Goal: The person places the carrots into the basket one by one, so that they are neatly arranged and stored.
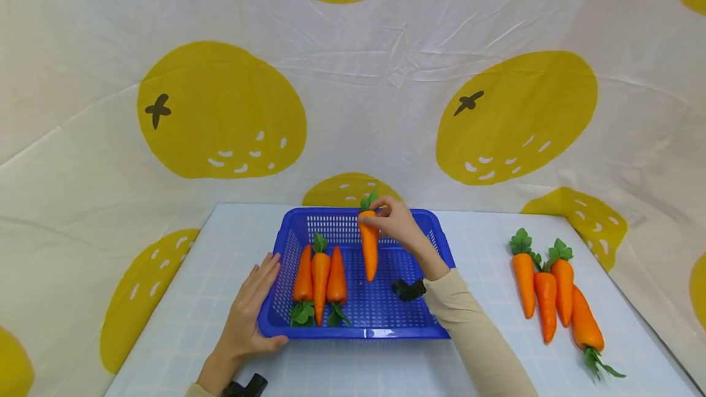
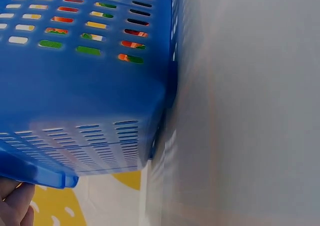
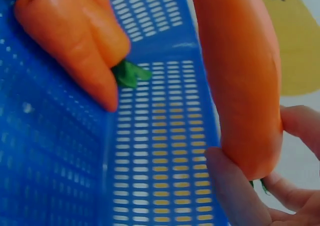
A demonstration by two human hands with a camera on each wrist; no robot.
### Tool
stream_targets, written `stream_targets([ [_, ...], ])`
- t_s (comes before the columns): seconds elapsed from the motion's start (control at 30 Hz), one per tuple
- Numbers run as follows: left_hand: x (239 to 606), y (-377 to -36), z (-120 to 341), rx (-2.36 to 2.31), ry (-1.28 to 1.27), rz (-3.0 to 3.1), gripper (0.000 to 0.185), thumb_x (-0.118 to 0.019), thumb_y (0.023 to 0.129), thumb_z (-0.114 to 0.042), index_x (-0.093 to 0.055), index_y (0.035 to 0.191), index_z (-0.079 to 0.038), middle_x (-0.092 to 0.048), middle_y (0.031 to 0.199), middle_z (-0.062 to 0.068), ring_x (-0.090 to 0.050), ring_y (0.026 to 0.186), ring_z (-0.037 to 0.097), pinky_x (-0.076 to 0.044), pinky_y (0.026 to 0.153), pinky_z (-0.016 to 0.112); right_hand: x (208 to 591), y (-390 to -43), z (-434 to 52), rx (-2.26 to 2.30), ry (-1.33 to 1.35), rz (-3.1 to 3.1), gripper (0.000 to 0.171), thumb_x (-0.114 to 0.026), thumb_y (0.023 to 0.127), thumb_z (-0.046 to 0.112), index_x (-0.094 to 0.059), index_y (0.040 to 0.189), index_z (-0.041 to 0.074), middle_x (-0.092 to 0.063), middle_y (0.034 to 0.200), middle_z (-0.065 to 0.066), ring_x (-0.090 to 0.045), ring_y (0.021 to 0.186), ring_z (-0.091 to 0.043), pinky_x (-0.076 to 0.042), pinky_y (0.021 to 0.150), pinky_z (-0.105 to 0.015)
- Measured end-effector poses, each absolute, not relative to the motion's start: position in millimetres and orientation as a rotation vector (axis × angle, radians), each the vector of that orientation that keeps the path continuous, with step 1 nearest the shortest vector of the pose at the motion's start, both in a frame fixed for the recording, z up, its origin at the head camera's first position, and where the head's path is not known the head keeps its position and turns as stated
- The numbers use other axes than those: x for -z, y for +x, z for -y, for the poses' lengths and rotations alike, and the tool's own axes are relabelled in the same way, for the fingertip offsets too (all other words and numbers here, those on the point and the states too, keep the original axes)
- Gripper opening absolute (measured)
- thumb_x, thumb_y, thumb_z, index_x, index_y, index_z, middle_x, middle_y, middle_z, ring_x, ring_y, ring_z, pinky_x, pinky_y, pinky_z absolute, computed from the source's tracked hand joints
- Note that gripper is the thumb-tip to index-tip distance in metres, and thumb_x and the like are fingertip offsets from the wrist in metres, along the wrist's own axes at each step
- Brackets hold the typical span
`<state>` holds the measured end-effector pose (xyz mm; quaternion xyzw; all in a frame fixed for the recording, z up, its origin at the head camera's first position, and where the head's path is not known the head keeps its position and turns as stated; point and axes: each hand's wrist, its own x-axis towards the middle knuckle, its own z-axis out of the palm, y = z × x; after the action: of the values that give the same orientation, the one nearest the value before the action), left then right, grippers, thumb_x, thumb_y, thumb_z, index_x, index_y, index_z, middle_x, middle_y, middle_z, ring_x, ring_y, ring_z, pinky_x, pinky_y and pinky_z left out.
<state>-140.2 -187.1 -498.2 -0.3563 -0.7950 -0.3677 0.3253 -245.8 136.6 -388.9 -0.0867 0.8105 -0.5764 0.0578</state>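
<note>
Aloft over basket (image 1: 317,334), right hand (image 1: 398,223) pinching carrot (image 1: 370,253)

Smooth, slightly shiny carrots (image 1: 370,253), glossy moulded plastic basket (image 1: 309,332), creased cloth backdrop (image 1: 358,109)

Carrot (image 3: 245,81) cropped in wrist view, sleeves (image 1: 477,329) cropped
</note>
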Motion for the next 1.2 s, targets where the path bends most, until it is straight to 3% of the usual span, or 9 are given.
stream_targets([
  [0.27,500,-140,186,1.008,-0.930,2.083,0.109,-0.055,0.078,-0.077,-0.046,0.140,0.012,-0.043,0.148,0.028,-0.033,0.141,0.044,-0.013,0.122,0.038,409,-246,-124,1.620,-0.254,-2.479,0.042,-0.077,0.085,0.022,-0.055,0.112,-0.001,-0.062,0.092,-0.018,-0.066,0.074,-0.025,-0.060,0.072,-0.049],
  [0.53,501,-139,187,1.010,-0.924,2.089,0.108,-0.057,0.077,-0.075,-0.045,0.141,0.012,-0.043,0.148,0.028,-0.032,0.141,0.044,-0.012,0.122,0.038,426,-250,-113,1.428,-0.296,-2.557,0.040,-0.079,0.083,0.020,-0.055,0.109,0.000,-0.061,0.081,-0.012,-0.062,0.063,-0.022,-0.060,0.065,-0.045],
  [0.83,501,-137,186,1.004,-0.906,2.124,0.107,-0.058,0.077,-0.074,-0.044,0.142,0.010,-0.042,0.149,0.026,-0.031,0.143,0.042,-0.011,0.122,0.037,441,-251,-111,1.231,-0.385,-2.657,0.038,-0.080,0.080,0.021,-0.059,0.102,0.000,-0.059,0.081,-0.007,-0.054,0.065,-0.016,-0.049,0.057,-0.027],
  [1.0,500,-136,186,1.008,-0.904,2.122,0.108,-0.058,0.077,-0.074,-0.044,0.142,0.010,-0.042,0.150,0.026,-0.031,0.143,0.043,-0.012,0.122,0.037,445,-249,-108,1.250,-0.352,-2.574,0.036,-0.081,0.080,0.018,-0.058,0.100,-0.001,-0.060,0.086,-0.010,-0.061,0.065,-0.019,-0.058,0.059,-0.036],
  [1.2,500,-137,185,1.009,-0.905,2.126,0.107,-0.059,0.077,-0.074,-0.044,0.143,0.009,-0.042,0.150,0.026,-0.031,0.143,0.042,-0.011,0.122,0.037,447,-247,-106,1.265,-0.307,-2.512,0.037,-0.080,0.081,0.016,-0.055,0.102,-0.002,-0.058,0.089,-0.012,-0.062,0.067,-0.021,-0.060,0.059,-0.041],
])
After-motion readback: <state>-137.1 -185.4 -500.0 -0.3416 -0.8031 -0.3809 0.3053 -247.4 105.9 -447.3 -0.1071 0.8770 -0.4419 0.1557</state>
